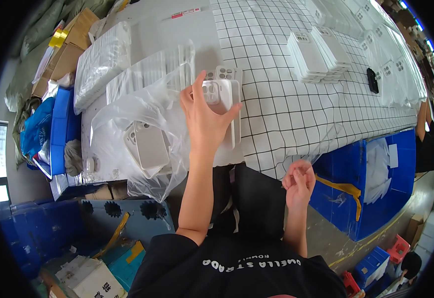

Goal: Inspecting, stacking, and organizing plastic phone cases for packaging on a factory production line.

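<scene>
My left hand (204,116) spans a white phone case (223,107), thumb on its right edge and fingers at its upper left. The case lies on other white phone cases (236,119), with camera cutouts at the far end. My right hand (299,183) is closed at the table's near edge. From its fingertips a thin clear plastic film (326,144) stretches up and right, faint against the cloth. Left of my left hand, a clear plastic bag (112,124) lies open around several white phone cases (150,146).
Wrapped stacks of cases (102,62) line the table's left side. Bare case stacks (306,57) stand on the checked cloth (276,104), near a small black object (372,80). A blue bin (358,198) adjoins the near right edge. Another person's arm (422,121) shows far right.
</scene>
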`<control>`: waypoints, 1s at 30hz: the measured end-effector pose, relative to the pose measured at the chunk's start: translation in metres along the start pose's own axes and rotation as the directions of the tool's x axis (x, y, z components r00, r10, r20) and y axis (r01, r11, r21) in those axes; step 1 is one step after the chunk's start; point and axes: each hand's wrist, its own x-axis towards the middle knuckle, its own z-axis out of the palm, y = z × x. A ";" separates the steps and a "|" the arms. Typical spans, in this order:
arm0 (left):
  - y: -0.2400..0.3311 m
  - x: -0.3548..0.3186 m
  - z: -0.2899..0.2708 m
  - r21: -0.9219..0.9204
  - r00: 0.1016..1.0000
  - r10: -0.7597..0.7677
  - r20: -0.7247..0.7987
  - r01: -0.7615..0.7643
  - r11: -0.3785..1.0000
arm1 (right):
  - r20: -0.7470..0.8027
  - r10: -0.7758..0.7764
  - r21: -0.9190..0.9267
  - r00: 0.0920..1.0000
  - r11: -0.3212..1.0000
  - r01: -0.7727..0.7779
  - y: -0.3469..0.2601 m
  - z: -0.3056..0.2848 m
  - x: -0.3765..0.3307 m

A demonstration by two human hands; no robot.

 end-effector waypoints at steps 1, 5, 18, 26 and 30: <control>-0.001 -0.002 -0.005 -0.012 0.998 0.024 -0.055 -0.025 1.000 | 0.027 0.015 -0.025 1.000 1.000 -0.014 0.002 0.006 -0.001; -0.013 -0.020 -0.014 -0.442 0.994 -0.077 -0.081 0.033 0.896 | 0.229 0.086 -0.125 0.970 0.990 -0.059 0.015 0.046 -0.004; -0.040 -0.092 -0.047 -0.704 0.948 -0.313 -0.051 0.188 0.685 | -0.064 -0.002 -0.151 0.998 0.988 -0.008 0.021 0.049 -0.006; -0.027 -0.099 -0.042 -0.967 0.959 -0.265 0.104 0.160 0.200 | 0.489 -0.155 -0.728 0.858 0.469 0.500 -0.007 0.084 -0.007; -0.023 -0.100 -0.034 -0.869 0.968 -0.240 0.077 0.183 0.459 | 0.494 -0.150 -0.751 0.856 0.422 0.508 -0.012 0.082 -0.004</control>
